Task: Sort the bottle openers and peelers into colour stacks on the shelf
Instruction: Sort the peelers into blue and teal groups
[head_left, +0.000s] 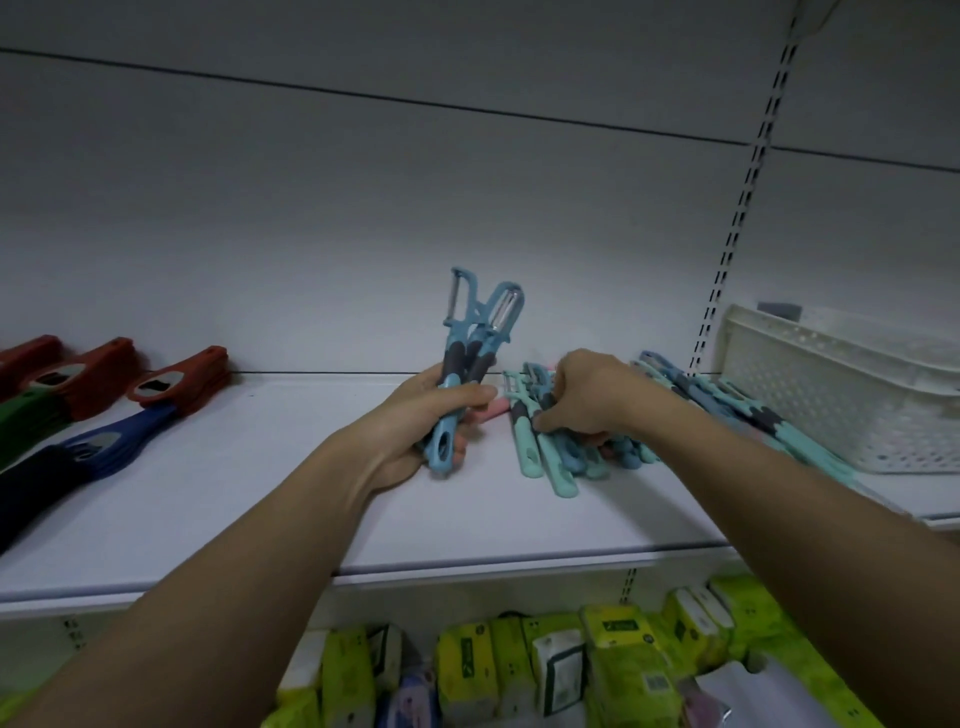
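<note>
The left hand grips blue peelers upright over the shelf; the right hand pinches a peeler in the teal pile.

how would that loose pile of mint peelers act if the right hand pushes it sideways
The mint peelers lie loosely crossed under the right hand, so they would probably scatter rather than move together. Their flat handles look unlikely to roll. The smooth shelf should let them slide easily.
</note>
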